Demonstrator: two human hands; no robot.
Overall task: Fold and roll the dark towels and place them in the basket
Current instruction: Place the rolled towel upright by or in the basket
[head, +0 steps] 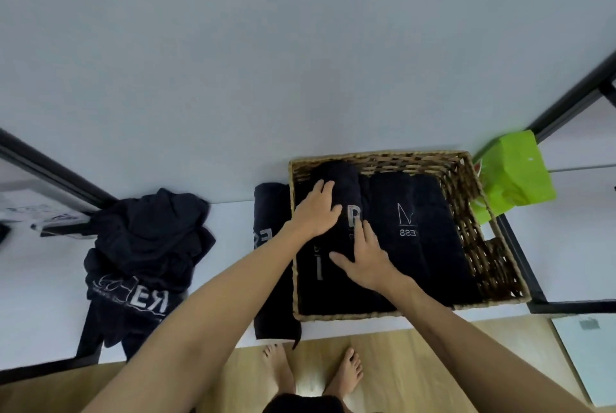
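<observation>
A woven wicker basket stands on the white table and holds several rolled dark towels with pale lettering. My left hand lies flat with straight fingers on the leftmost rolled towel inside the basket. My right hand presses the same roll lower down, fingers spread. Two more rolls fill the basket's right side. Another rolled dark towel lies on the table just left of the basket. A loose heap of dark towels sits further left.
A green paper bag stands right of the basket against a black frame post. The white table ends at a front edge above a wooden floor, where my bare feet show. A white wall rises behind.
</observation>
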